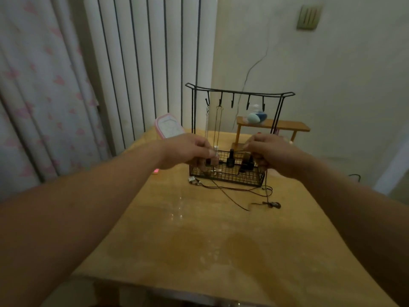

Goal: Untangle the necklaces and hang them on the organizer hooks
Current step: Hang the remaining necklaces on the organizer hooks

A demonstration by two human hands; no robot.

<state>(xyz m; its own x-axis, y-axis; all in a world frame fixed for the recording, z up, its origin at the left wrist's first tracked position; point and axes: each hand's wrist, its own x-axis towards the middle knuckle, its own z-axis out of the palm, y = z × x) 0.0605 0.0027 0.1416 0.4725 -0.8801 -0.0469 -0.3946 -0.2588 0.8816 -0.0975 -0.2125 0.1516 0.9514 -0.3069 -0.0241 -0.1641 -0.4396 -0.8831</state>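
Organizer [240,92]: black wire frame, upright at the far centre of the table [199,240]. Its top bar carries five hooks [232,103], and a mesh basket [228,177] forms the base. The basket holds several small dark bottles [230,156].

Hung items: a silver chain [207,122] hangs from the leftmost hook. A thin pale chain [218,129] hangs from the second hook. Both drop straight toward the basket.

Item in work: a dark cord necklace [232,196] lies in loose loops on the table just in front of the basket. Its dark pendant [274,204] lies toward the right, and a small metal cluster [194,181] lies by the basket's left front corner. One strand rises from the table at the basket's right end to the right hand.

Right hand [270,154]: raised in front of the basket's right end, fingers curled round the strand.

Left hand [188,151]: raised at the basket's left end, fingers curled, thumb against the forefinger. The frame is blurred here, so it cannot be told whether this hand pinches the cord.

Surroundings: a pink-rimmed case [169,126] stands behind the left hand. A wooden shelf [287,126] behind the organizer carries a glass jar [256,116].
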